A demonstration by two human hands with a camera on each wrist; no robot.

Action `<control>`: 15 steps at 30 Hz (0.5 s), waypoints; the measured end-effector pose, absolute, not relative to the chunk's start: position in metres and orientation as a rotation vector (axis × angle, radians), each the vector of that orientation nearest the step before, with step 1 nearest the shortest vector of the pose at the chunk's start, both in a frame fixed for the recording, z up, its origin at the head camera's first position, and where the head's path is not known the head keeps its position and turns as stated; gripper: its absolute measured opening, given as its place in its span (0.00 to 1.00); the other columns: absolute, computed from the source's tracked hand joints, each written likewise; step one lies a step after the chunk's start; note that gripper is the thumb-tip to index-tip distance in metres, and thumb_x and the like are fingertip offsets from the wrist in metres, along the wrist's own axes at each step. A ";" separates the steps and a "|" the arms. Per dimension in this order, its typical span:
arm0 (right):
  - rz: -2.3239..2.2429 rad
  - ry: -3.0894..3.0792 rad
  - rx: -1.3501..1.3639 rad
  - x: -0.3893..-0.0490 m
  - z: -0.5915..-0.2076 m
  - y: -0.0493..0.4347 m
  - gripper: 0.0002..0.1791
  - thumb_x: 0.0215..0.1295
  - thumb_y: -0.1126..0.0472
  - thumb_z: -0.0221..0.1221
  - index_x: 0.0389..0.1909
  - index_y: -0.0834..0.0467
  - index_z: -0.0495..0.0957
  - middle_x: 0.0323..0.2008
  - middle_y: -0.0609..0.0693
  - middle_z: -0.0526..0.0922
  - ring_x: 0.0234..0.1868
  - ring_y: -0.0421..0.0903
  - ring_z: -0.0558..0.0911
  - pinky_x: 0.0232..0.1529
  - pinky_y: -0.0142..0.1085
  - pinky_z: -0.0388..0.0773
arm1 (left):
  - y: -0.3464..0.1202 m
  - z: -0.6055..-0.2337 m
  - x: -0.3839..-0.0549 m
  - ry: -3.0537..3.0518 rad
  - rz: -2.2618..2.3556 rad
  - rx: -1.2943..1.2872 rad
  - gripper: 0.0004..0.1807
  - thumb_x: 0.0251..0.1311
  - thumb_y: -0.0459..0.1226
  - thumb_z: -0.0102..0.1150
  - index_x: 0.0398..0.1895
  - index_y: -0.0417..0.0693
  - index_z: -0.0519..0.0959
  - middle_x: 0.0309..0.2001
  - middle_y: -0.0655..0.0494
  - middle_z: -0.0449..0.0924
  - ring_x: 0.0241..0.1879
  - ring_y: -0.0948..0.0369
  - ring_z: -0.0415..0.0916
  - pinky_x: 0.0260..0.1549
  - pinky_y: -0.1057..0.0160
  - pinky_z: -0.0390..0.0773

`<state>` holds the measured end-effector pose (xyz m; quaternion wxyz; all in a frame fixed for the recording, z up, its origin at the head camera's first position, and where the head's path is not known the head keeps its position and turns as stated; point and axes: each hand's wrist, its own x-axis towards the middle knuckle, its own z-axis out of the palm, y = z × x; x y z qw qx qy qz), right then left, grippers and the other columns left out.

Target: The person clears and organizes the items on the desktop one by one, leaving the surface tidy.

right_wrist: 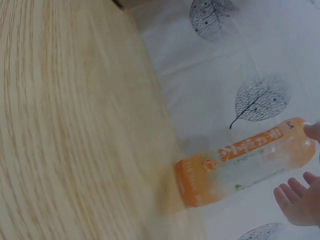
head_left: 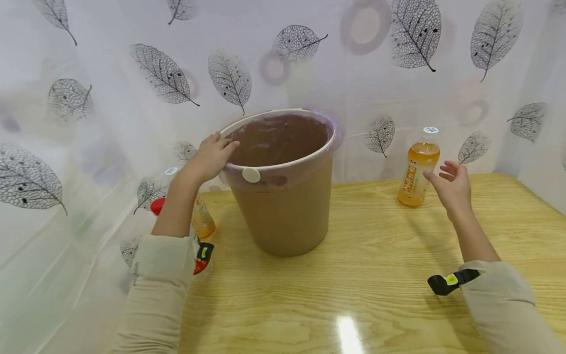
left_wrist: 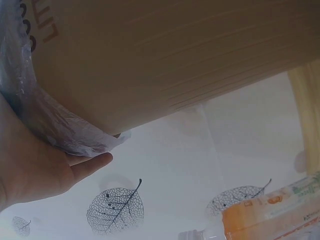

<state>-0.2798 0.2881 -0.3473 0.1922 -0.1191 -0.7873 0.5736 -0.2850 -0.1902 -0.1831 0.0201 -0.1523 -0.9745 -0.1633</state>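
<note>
A brown trash can (head_left: 287, 211) with a pale rim and a thin, clear purplish liner (left_wrist: 65, 125) stands upright on the table. My left hand (head_left: 211, 156) grips the can's rim at the left, over the liner. To the right, a bottle of orange drink (head_left: 417, 172) with a white cap stands upright near the table's back edge. My right hand (head_left: 453, 189) is beside that bottle, fingers and thumb spread apart and holding nothing. In the right wrist view the bottle (right_wrist: 245, 162) appears on its side, with part of the hand (right_wrist: 302, 202) close by.
Behind my left forearm stand another bottle of orange drink (head_left: 203, 219) and a thing with a red cap (head_left: 157, 206), both partly hidden. The wooden table (head_left: 309, 295) meets a leaf-patterned sheet (head_left: 336, 88) at the back and sides.
</note>
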 end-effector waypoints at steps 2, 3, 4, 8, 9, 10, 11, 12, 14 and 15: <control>1.609 -2.220 -0.337 -0.286 -0.353 0.290 0.43 0.61 0.45 0.55 0.69 0.60 0.46 0.67 0.59 0.53 0.65 0.54 0.56 0.61 0.46 0.59 | -0.190 -0.183 -0.285 -3.021 -0.497 -0.479 0.31 0.71 0.48 0.25 0.66 0.34 0.58 0.69 0.34 0.39 0.68 0.42 0.29 0.63 0.46 0.34; 1.611 -2.224 -0.335 -0.289 -0.356 0.290 0.43 0.61 0.46 0.55 0.69 0.60 0.46 0.67 0.60 0.52 0.66 0.54 0.55 0.62 0.47 0.59 | -0.190 -0.183 -0.285 -3.020 -0.495 -0.478 0.31 0.71 0.49 0.25 0.66 0.34 0.58 0.69 0.34 0.39 0.68 0.42 0.29 0.63 0.46 0.34; 1.606 -2.229 -0.329 -0.292 -0.359 0.291 0.43 0.62 0.47 0.55 0.69 0.61 0.45 0.67 0.60 0.52 0.66 0.55 0.55 0.62 0.47 0.58 | -0.190 -0.183 -0.285 -3.020 -0.501 -0.473 0.32 0.71 0.49 0.25 0.66 0.34 0.58 0.69 0.33 0.39 0.68 0.42 0.29 0.63 0.46 0.34; 1.600 -2.245 -0.311 -0.300 -0.368 0.290 0.44 0.62 0.48 0.55 0.69 0.63 0.43 0.67 0.63 0.51 0.66 0.57 0.54 0.62 0.48 0.57 | -0.189 -0.183 -0.285 -3.021 -0.515 -0.456 0.32 0.70 0.49 0.26 0.66 0.33 0.58 0.69 0.33 0.36 0.67 0.42 0.30 0.63 0.45 0.35; 1.600 -2.245 -0.305 -0.302 -0.370 0.290 0.45 0.62 0.48 0.55 0.69 0.64 0.43 0.67 0.64 0.52 0.65 0.58 0.54 0.62 0.48 0.57 | -0.189 -0.183 -0.285 -3.019 -0.511 -0.458 0.32 0.71 0.49 0.26 0.66 0.34 0.59 0.69 0.33 0.37 0.67 0.42 0.30 0.63 0.45 0.35; 1.596 -2.251 -0.301 -0.304 -0.372 0.289 0.45 0.61 0.48 0.55 0.69 0.64 0.42 0.66 0.64 0.52 0.65 0.59 0.54 0.62 0.49 0.57 | -0.189 -0.183 -0.285 -3.017 -0.508 -0.461 0.31 0.71 0.49 0.26 0.66 0.33 0.59 0.69 0.33 0.38 0.67 0.42 0.30 0.63 0.45 0.35; 1.599 -2.257 -0.296 -0.306 -0.373 0.289 0.46 0.61 0.48 0.55 0.69 0.64 0.42 0.66 0.65 0.52 0.65 0.59 0.54 0.62 0.49 0.57 | -0.189 -0.183 -0.285 -3.016 -0.505 -0.463 0.31 0.71 0.48 0.26 0.65 0.33 0.59 0.69 0.33 0.38 0.67 0.42 0.30 0.63 0.46 0.35; 1.598 -2.264 -0.290 -0.307 -0.375 0.289 0.46 0.61 0.47 0.55 0.69 0.64 0.41 0.66 0.66 0.52 0.64 0.60 0.55 0.62 0.50 0.56 | -0.189 -0.183 -0.285 -3.014 -0.505 -0.466 0.31 0.71 0.48 0.26 0.65 0.33 0.59 0.69 0.33 0.39 0.67 0.42 0.30 0.63 0.46 0.35; 1.606 -2.280 -0.275 -0.310 -0.377 0.288 0.47 0.61 0.47 0.55 0.69 0.65 0.39 0.66 0.67 0.51 0.64 0.62 0.54 0.62 0.52 0.55 | -0.189 -0.183 -0.285 -3.014 -0.503 -0.466 0.31 0.71 0.48 0.26 0.65 0.34 0.59 0.69 0.33 0.39 0.68 0.42 0.30 0.63 0.46 0.35; 1.609 -2.289 -0.272 -0.311 -0.378 0.287 0.48 0.61 0.46 0.55 0.69 0.65 0.39 0.66 0.67 0.50 0.64 0.62 0.54 0.62 0.52 0.55 | -0.189 -0.183 -0.285 -3.016 -0.506 -0.462 0.31 0.71 0.48 0.26 0.66 0.34 0.59 0.69 0.34 0.39 0.68 0.42 0.30 0.63 0.46 0.35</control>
